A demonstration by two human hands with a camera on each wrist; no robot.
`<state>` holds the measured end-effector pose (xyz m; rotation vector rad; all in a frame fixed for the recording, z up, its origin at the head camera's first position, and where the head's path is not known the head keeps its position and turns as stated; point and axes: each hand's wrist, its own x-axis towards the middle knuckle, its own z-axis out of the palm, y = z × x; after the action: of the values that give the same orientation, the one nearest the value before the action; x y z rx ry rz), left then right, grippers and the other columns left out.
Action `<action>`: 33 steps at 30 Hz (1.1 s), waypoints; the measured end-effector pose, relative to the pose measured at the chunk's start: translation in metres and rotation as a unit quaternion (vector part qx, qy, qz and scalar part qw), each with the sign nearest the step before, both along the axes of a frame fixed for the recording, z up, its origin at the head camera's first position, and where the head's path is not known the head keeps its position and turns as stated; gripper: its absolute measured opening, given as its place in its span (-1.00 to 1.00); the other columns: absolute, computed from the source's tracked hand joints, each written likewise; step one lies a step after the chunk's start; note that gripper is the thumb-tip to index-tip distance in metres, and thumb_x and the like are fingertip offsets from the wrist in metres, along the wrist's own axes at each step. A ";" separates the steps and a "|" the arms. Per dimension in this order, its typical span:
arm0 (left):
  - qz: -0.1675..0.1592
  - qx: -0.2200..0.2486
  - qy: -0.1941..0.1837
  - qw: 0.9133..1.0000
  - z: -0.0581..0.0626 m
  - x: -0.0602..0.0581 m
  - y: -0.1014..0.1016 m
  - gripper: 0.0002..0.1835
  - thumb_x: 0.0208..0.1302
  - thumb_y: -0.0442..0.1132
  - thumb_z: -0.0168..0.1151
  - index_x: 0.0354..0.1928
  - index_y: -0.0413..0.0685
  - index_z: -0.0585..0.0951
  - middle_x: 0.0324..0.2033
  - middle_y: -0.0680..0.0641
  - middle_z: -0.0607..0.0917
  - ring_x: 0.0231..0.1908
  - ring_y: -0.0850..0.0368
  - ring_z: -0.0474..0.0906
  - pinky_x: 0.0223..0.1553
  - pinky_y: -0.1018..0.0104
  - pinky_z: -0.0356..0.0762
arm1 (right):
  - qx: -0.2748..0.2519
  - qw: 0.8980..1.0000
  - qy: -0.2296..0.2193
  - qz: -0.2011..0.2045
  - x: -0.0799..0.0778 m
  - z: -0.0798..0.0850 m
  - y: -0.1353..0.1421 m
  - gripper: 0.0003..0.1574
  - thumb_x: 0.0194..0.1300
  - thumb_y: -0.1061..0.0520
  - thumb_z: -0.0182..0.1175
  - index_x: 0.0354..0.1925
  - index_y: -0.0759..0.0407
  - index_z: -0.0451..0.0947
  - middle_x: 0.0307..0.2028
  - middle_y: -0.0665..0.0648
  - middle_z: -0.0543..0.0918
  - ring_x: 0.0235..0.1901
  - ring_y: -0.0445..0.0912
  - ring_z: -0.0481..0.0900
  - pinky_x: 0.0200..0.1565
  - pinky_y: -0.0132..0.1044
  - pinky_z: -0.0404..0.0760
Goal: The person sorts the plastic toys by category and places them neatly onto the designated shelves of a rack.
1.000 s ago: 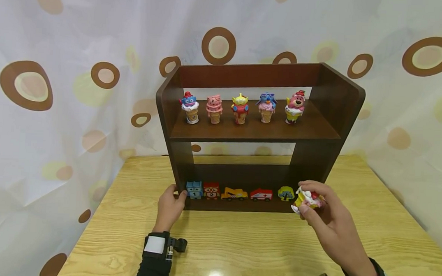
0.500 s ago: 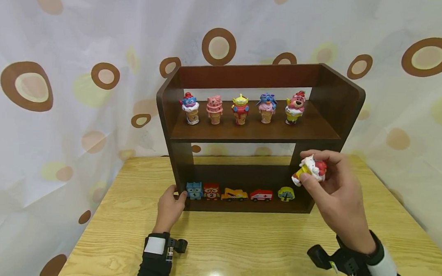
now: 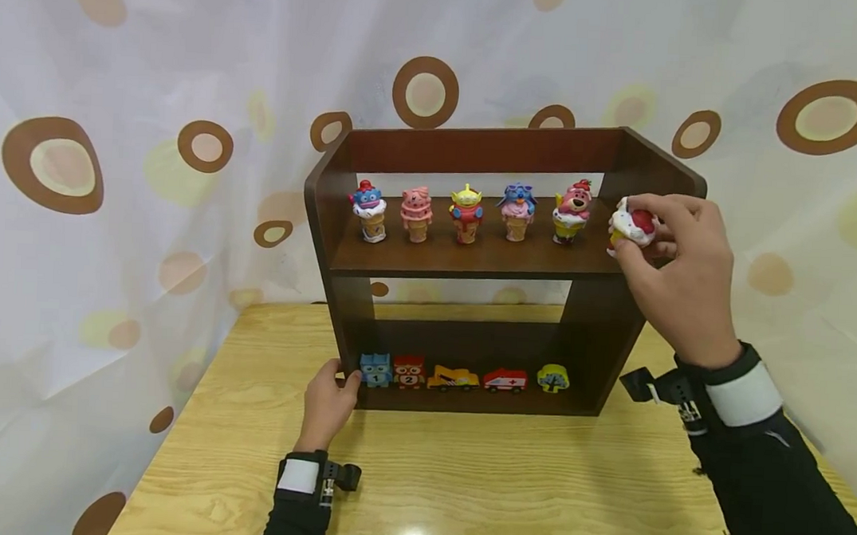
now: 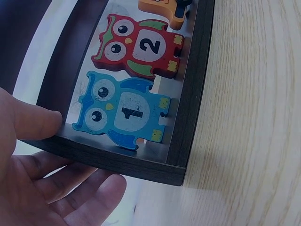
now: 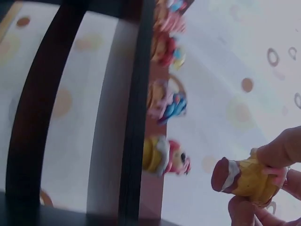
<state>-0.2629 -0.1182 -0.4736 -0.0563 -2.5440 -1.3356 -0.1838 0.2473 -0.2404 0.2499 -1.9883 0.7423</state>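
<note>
My right hand (image 3: 687, 263) pinches an ice-cream-cone figurine (image 3: 632, 225) with a white and red top. In the right wrist view its yellow cone (image 5: 249, 178) points away from the fingers, which hide its top. The hand is at the right end of the upper shelf, beside a pink bear cone figurine (image 3: 571, 211). My left hand (image 3: 331, 405) grips the lower left side panel of the dark brown shelf unit (image 3: 493, 261). In the left wrist view the thumb lies inside the panel and the fingers outside, next to a blue owl block (image 4: 122, 110) marked 1.
Several cone figurines, among them a green alien one (image 3: 466, 212), stand in a row on the upper shelf. Below are a red owl block (image 3: 409, 372), a yellow digger (image 3: 453, 379), a red ambulance (image 3: 506, 381) and a tree block (image 3: 553, 377). The unit stands on a wooden table (image 3: 462, 476).
My right hand has risen with the cone figurine from the bottom shelf's right end to the upper shelf's right end. My left hand has stayed on the side panel.
</note>
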 end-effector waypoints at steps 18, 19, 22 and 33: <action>0.001 -0.002 -0.002 1.000 -0.001 0.003 -0.002 -0.66 0.31 -0.17 0.13 0.02 -0.26 0.52 -0.02 -0.28 0.64 -0.17 -0.12 0.62 -0.25 0.02 0.63 | 0.110 0.980 -0.102 -0.132 -0.053 0.001 0.005 -0.49 0.16 0.32 0.19 0.10 0.44 0.42 0.04 0.50 0.45 -0.03 0.40 0.47 0.04 0.30 0.47; 0.001 -0.003 -0.002 1.000 0.000 0.003 -0.002 -0.66 0.31 -0.16 0.13 0.01 -0.26 0.52 -0.02 -0.28 0.64 -0.17 -0.12 0.62 -0.25 0.02 0.63 | 0.121 0.976 -0.109 -0.143 -0.054 0.002 0.006 -0.50 0.17 0.31 0.19 0.09 0.44 0.42 0.04 0.51 0.46 -0.06 0.41 0.49 0.00 0.32 0.49; 0.000 0.000 -0.001 1.000 0.001 0.003 -0.001 -0.66 0.31 -0.16 0.14 0.01 -0.25 0.52 -0.02 -0.27 0.64 -0.18 -0.12 0.62 -0.26 0.03 0.63 | 0.154 0.966 -0.120 -0.171 -0.058 0.003 0.007 -0.53 0.17 0.28 0.17 0.06 0.44 0.44 0.01 0.52 0.49 -0.17 0.44 0.51 -0.15 0.37 0.51; -0.002 0.008 -0.008 1.000 0.002 0.000 -0.002 -0.64 0.32 -0.16 0.13 0.05 -0.24 0.51 0.00 -0.27 0.64 -0.17 -0.10 0.61 -0.26 0.05 0.63 | 0.212 0.939 -0.177 -0.203 -0.067 0.011 0.011 -0.55 0.16 0.27 0.12 0.01 0.49 0.43 -0.06 0.56 0.50 -0.38 0.48 0.53 -0.36 0.37 0.53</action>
<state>-0.2626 -0.1206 -0.4720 -0.0493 -2.5475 -1.3633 -0.2504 0.2580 -0.2295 -0.0547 -2.4281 0.0866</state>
